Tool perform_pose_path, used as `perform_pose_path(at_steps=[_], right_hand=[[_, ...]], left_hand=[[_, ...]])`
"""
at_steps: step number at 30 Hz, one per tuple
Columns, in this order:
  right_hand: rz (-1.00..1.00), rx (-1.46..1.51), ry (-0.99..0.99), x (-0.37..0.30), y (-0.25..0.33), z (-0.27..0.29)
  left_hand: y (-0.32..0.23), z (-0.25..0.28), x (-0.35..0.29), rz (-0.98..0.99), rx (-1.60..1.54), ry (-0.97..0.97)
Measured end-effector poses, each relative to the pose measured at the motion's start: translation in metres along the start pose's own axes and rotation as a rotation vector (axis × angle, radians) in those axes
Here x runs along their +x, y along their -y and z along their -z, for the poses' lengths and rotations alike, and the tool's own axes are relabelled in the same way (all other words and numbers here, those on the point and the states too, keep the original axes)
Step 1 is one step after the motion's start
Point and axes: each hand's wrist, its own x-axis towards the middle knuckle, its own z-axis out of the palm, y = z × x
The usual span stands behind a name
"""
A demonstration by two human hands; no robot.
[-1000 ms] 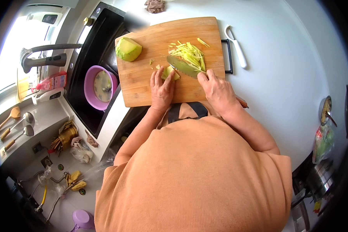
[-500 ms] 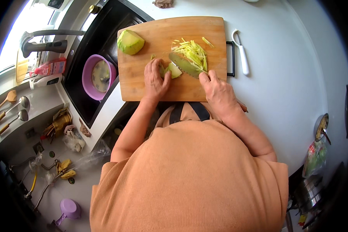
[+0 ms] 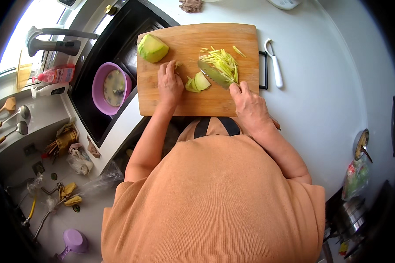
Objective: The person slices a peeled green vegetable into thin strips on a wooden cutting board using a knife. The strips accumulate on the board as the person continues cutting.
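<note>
Bright overall. Daylight at window [image 3: 41, 15] beyond the counter's [image 3: 320, 87] left edge; glass overexposed to white. Sink [image 3: 129, 50] dark, low detail. Board [image 3: 153, 94] and knife [image 3: 216, 75] fairly sharp, evenly lit. Fisheye: counter's right edge bows; black surround, detail softening toward rim.

Black rectangular sink [image 3: 134, 21]: round purple plastic basin [image 3: 97, 92] just parked inside
Far left: brown wooden spatula [image 3: 9, 104], plus two wood-handled metal ladles [image 3: 22, 127]
Down low: purple plastic scoop [image 3: 75, 240]

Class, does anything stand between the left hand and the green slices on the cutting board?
Nothing visible does: only bare cutting board separates the left hand from the green slices. The knife blade is beyond them, to the right.
</note>
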Motion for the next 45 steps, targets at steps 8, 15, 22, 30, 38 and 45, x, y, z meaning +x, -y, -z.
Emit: perform_pose_path(at_steps=[8, 15, 22, 30, 38, 45], right_hand=[[-0.004, 0.013, 0.016, 0.000, 0.002, 0.000], [-0.047, 0.008, 0.055, -0.001, 0.007, 0.000], [-0.081, -0.022, 0.078, 0.002, 0.012, 0.000], [-0.122, 0.032, 0.044, 0.005, 0.020, 0.002], [-0.169, 0.142, 0.074, -0.003, 0.054, 0.003], [-0.201, 0.104, 0.128, 0.003, 0.058, 0.004]], left_hand=[[0.003, 0.006, 0.001, 0.004, 0.117, 0.240], [-0.027, 0.025, -0.029, 0.179, -0.197, 0.239], [-0.014, 0.029, -0.029, -0.041, -0.117, 0.224], [-0.014, 0.010, -0.012, -0.466, -0.101, 0.307], [-0.009, 0.003, -0.005, -0.537, -0.117, 0.343], [-0.006, 0.000, -0.004, -0.549, -0.179, 0.342]])
